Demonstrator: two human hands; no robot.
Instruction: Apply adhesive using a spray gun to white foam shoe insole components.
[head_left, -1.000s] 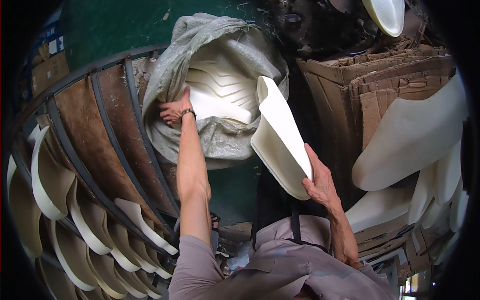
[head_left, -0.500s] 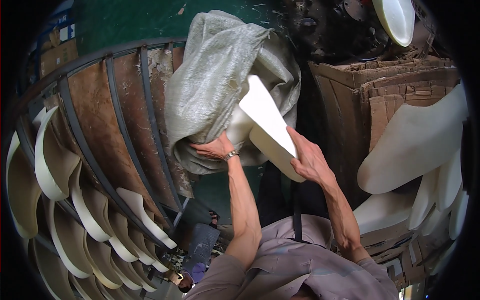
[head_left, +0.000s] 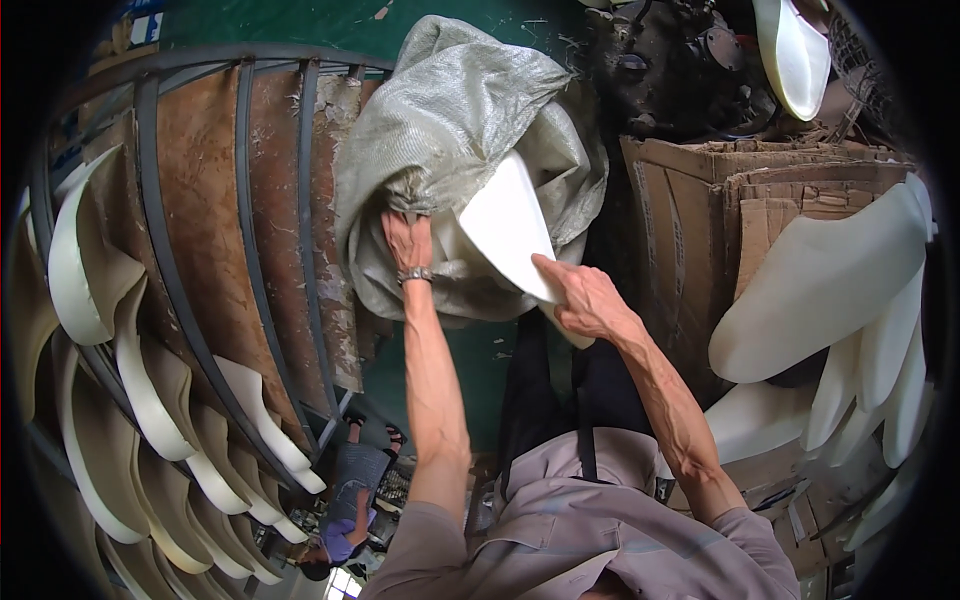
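Observation:
A large pale woven sack (head_left: 450, 110) stands with its mouth toward me, its cloth bunched and creased. My left hand (head_left: 408, 246) is closed on the gathered edge of the sack, and the cloth hides its fingertips. My right hand (head_left: 590, 300) grips the near end of a smooth white curved moulded panel (head_left: 507, 222), thumb and fingers on either side of its rim. That panel slants into the sack's mouth, its far end partly behind the cloth. More pale pieces show just beneath it, mostly hidden by the sack.
A metal rack (head_left: 155, 190) with rusty brown boards is at left, with several curved white shells (head_left: 85, 265) on it. Worn cardboard boxes (head_left: 690, 240) and more white panels (head_left: 815, 290) stand at right. Dark machinery (head_left: 680, 65) lies beyond. Another person (head_left: 355, 490) is at lower left.
My left hand has moved up and left and now bunches the sack's edge. The panel sits lower and further left, with my right hand still on it. The view has shifted slightly.

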